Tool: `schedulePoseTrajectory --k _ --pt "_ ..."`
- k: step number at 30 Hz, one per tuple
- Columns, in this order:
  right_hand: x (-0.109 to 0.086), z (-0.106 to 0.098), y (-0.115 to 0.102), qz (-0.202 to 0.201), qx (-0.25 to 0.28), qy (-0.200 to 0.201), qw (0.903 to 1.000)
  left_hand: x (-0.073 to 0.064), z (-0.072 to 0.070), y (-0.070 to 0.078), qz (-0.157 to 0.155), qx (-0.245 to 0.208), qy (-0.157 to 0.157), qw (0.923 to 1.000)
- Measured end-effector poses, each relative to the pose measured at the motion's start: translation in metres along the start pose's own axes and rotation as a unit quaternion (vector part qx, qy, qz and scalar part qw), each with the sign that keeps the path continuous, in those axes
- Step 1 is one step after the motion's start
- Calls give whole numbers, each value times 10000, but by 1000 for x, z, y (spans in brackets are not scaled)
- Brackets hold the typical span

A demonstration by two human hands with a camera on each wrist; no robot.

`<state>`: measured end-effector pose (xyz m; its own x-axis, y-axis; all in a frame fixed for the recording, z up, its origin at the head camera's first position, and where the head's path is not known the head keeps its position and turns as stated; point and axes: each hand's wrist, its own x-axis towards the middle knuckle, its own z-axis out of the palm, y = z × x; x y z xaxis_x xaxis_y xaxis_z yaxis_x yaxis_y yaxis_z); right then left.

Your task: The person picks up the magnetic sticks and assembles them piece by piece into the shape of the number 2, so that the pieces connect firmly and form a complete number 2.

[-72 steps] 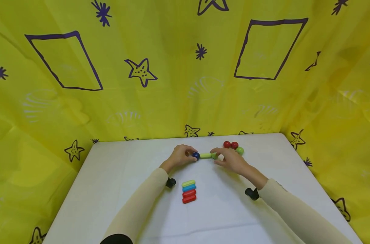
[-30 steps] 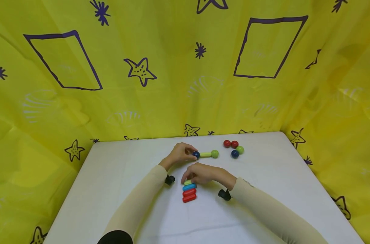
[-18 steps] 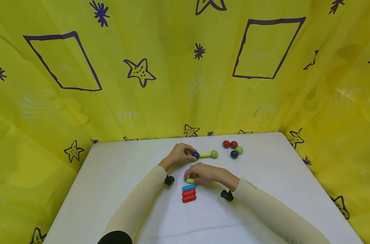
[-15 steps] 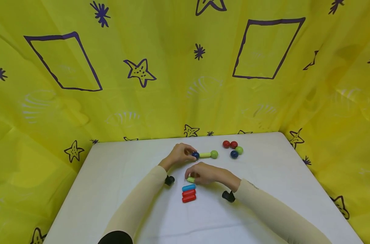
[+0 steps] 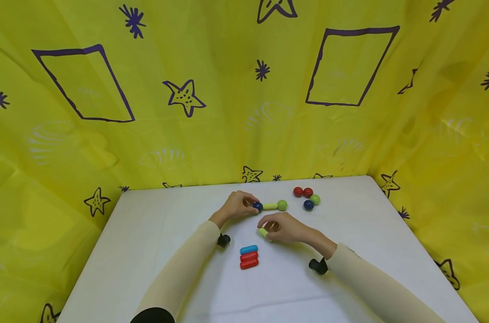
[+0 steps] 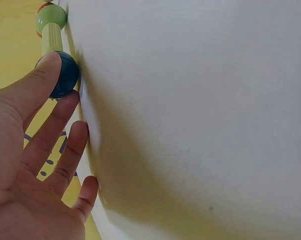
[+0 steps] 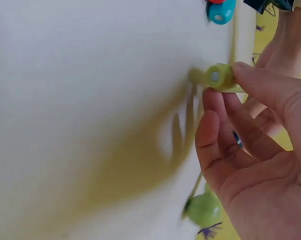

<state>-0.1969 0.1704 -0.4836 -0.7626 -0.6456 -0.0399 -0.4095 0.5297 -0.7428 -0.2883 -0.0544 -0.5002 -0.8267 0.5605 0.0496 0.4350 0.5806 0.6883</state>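
My left hand (image 5: 237, 204) pinches a dark blue ball (image 5: 258, 207) between thumb and fingers, at the left end of a joined piece. From that ball a yellow-green rod (image 5: 270, 206) runs right to a green ball (image 5: 282, 205). In the left wrist view the thumb lies over the blue ball (image 6: 66, 75). Nearer the front, my right hand (image 5: 286, 228) pinches a loose yellow-green rod (image 5: 262, 232), tilted, between thumb and fingertips. The right wrist view shows the end of this rod (image 7: 216, 77) with a grey disc in it.
On the white table (image 5: 159, 251) a blue rod (image 5: 248, 248) and two red rods (image 5: 249, 260) lie stacked side by side in front of the hands. To the back right sit two red balls (image 5: 298, 192), a green ball (image 5: 315, 199) and a dark blue ball (image 5: 308, 205). A yellow curtain (image 5: 212, 143) hangs behind.
My right hand has left the green ball, taken the yellow-green rod from the row, and carried it back and to the right, turning it. My left hand stays on the blue ball.
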Motion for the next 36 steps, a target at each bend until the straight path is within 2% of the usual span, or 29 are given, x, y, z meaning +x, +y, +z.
schedulePoseTrajectory --k 4,19,29,36 --pt "-9 -2 9 81 107 267 9996 0 1 0 25 54 19 10000" --pt "-34 -13 32 470 605 837 9935 -2 1 1 -135 -47 -13 9999" --pt "-53 -25 36 988 1363 1372 9761 -2 0 1 -131 -93 -37 9999" --pt "-58 -29 48 1333 1650 1612 9638 -1 1 0 -158 -99 -60 9998"
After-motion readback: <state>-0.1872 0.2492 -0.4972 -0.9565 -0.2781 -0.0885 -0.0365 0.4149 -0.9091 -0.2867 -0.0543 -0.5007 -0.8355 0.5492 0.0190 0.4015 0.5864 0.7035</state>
